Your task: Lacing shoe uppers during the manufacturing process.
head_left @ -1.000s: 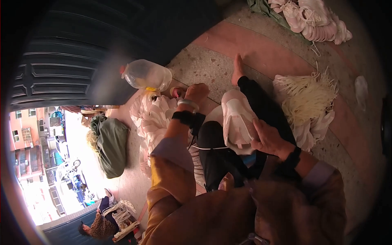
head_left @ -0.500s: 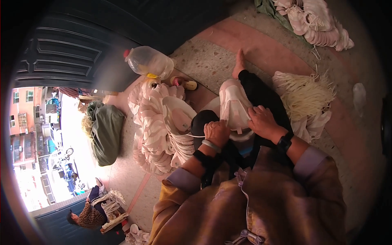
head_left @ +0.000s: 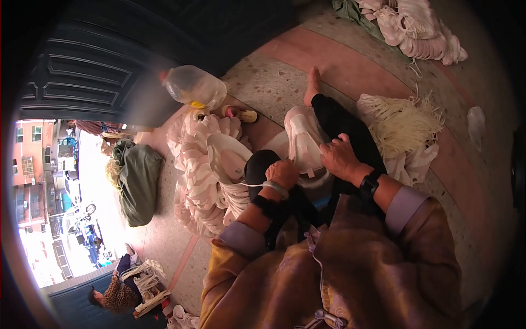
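Observation:
A pale pink and white shoe upper (head_left: 304, 143) rests over my lap, its toe pointing away from me. My left hand (head_left: 282, 174) is closed beside its near left edge, and a thin white lace (head_left: 251, 185) trails leftward from the fist across my dark knee. On the other side, my right hand (head_left: 338, 158) has its fingers bent and pinched at the upper's right edge; whether a lace is also between the fingertips is hidden. More pale shoe uppers (head_left: 189, 164) lie stacked and overlapping to the left of my knee.
Cream laces (head_left: 402, 120) lie bundled on the floor at right. A clear plastic jug (head_left: 194, 88) and a sandal (head_left: 248, 115) are beyond the stack. Farther left stands a green sack (head_left: 137, 183); a seated person (head_left: 118, 290) is at lower left. More uppers (head_left: 419, 33) lie top right.
The view has shifted slightly, moving the scene a little left. My right hand has lifted slightly relative to the upper, while my left hand stays closed near its left edge.

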Demonstrator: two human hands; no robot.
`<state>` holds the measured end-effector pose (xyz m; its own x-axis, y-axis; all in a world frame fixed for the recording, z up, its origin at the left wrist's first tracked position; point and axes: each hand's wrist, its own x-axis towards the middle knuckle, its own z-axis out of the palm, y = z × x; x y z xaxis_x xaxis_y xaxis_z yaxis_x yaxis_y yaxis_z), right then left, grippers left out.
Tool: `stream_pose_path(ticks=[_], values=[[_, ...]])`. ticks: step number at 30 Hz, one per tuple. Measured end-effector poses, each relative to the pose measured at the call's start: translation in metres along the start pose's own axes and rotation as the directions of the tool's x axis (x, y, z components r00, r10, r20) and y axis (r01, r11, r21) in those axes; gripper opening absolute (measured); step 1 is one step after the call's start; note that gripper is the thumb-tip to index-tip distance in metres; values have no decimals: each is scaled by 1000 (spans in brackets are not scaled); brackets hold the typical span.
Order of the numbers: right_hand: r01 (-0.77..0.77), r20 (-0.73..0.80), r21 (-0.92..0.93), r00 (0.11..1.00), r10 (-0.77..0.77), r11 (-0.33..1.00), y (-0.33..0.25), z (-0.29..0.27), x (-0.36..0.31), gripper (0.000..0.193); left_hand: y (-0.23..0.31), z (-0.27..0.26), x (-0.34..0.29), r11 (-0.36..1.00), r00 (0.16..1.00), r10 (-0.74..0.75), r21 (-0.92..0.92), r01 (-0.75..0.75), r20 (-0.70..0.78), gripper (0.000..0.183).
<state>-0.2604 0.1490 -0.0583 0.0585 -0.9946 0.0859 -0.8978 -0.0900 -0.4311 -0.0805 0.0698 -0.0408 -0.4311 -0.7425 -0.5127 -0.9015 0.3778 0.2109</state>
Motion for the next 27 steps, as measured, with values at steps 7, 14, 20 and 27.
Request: stream_pose_path(ticks=[7, 14, 20, 27], values=[[-35, -48, 6, 998, 35, 999, -1, 6, -5, 8, 15, 4, -2, 997, 996, 39, 60, -44, 86, 30], [5, -88, -10, 996, -6, 1000, 3, 7, -7, 7, 9, 4, 2, 994, 991, 100, 36, -104, 94, 32], [-70, -118, -23, 991, 66, 997, 9, 11, -22, 7, 17, 12, 0, 981, 983, 167, 82, -174, 81, 33], [45, -249, 240, 968, 16, 970, 36, -4, -27, 9, 7, 14, 0, 940, 952, 304, 150, -306, 40, 27]])
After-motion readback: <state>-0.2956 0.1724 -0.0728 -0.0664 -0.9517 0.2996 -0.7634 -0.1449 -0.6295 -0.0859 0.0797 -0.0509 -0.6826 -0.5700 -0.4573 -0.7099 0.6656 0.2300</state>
